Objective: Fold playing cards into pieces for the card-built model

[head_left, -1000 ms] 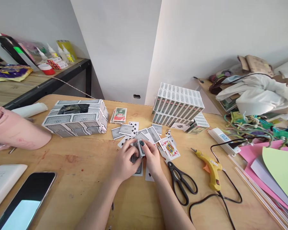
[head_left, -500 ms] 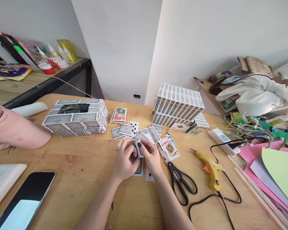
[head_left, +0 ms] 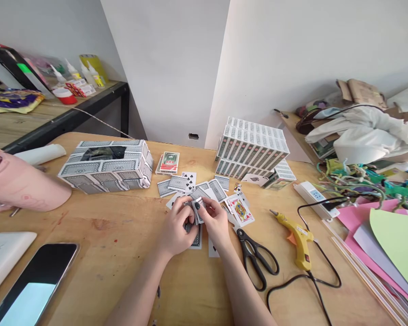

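Folded playing cards [head_left: 198, 213] with grey patterned backs are pinched between both my hands over the table. My left hand [head_left: 177, 228] curls its fingers round their left side. From the right, my right hand [head_left: 216, 222] grips them, its dark-nailed thumb pressed on the front. My fingers hide part of the cards. Beneath the hands lies a face-down card [head_left: 196, 240], and a face-up card [head_left: 213, 250] shows beside my right wrist. More loose cards [head_left: 178, 183] spread just beyond, including a jack of hearts [head_left: 240, 209]. Black-handled scissors [head_left: 255, 258] lie right of my right forearm.
A card-covered box [head_left: 105, 167] stands at left, near card packs [head_left: 170, 162]. Stacked card packs [head_left: 253, 145] rise at back right. A yellow glue gun [head_left: 301, 240] with its cord and a power strip [head_left: 316, 199] lie right. A phone [head_left: 34, 280] and pink bottle [head_left: 23, 181] sit left.
Both hands stay in nearly the same place around the cards. The held cards have tilted slightly, and my right hand has shifted a little to the right.
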`<state>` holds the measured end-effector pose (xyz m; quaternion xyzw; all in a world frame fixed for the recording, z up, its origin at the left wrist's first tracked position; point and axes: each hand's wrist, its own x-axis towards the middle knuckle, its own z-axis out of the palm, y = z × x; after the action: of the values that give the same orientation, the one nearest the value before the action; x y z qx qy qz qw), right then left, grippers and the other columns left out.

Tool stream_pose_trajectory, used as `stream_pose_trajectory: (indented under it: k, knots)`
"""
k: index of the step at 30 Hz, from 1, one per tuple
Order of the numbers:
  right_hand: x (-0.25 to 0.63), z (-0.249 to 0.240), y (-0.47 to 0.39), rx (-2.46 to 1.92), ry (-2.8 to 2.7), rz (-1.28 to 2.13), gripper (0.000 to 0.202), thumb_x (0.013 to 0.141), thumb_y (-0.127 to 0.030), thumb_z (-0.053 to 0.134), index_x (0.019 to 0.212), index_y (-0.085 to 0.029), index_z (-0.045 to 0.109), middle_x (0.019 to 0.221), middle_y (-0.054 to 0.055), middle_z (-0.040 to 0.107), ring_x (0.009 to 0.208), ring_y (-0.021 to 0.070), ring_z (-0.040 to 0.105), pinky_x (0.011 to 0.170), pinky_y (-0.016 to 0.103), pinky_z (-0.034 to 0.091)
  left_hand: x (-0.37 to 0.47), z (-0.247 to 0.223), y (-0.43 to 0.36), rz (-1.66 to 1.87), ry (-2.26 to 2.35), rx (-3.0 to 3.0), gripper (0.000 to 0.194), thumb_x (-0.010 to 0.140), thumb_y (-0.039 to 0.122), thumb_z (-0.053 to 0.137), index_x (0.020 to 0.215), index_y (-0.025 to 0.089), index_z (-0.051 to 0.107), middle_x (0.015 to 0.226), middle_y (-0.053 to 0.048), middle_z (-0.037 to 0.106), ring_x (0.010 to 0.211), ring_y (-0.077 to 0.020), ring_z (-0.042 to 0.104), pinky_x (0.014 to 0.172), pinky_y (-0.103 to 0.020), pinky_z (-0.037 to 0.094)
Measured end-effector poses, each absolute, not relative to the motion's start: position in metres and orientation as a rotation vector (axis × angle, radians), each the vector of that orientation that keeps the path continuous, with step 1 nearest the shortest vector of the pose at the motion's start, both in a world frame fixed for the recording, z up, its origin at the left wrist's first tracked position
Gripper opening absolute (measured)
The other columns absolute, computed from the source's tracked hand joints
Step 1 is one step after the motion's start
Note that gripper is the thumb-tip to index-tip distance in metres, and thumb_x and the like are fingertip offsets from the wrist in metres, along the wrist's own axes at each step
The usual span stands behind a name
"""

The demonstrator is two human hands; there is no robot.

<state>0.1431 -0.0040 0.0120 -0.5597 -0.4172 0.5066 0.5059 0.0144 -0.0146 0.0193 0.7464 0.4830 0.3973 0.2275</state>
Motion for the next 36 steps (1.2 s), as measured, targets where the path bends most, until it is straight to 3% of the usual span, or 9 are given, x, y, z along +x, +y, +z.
stream_pose_trajectory:
  k: [8,15,21,36]
  knots:
    - [0.139,0.019,-0.008,-1.319,-1.047,1.243,0.032,0.075,-0.041,0.062,0.094,-0.016,0.064,0.086,0.006,0.069,0.08,0.0207,0.062,0.072,0.032,0.049,0.016,0.018,-0.015,1.097,1.357,2.073,0.019,0.067,0.008,0.052,0.068,0.021,0.039,0.105,-0.008,0.049,0.08,-0.0182,0.056,0.066,-0.032,0.05]
    - [0.138,0.028,-0.01,-1.283,-1.082,1.271,0.029,0.079,-0.042,0.057,0.088,-0.015,0.065,0.076,0.005,0.069,0.074,0.019,0.062,0.067,0.029,0.048,0.018,0.02,-0.016,1.12,1.35,2.091,0.018,0.068,0.008,0.052,0.071,0.021,0.04,0.108,-0.009,0.048,0.09,-0.0204,0.056,0.071,-0.033,0.049]
    - [0.139,0.024,-0.008,-1.254,-1.088,1.288,0.031,0.078,-0.043,0.059,0.091,-0.015,0.065,0.08,0.005,0.068,0.076,0.0191,0.061,0.069,0.029,0.048,0.019,0.019,-0.017,1.133,1.374,2.042,0.018,0.066,0.009,0.054,0.07,0.021,0.041,0.107,-0.008,0.049,0.07,-0.0148,0.054,0.06,-0.03,0.049]
    - [0.137,0.026,-0.01,-0.991,-0.879,1.704,0.032,0.072,-0.047,0.063,0.091,-0.021,0.059,0.072,-0.002,0.058,0.07,0.0148,0.056,0.07,0.027,0.047,0.022,0.017,-0.019,1.296,1.421,2.124,0.022,0.062,0.006,0.051,0.067,0.021,0.037,0.106,-0.007,0.052,0.092,-0.0204,0.056,0.07,-0.031,0.048]
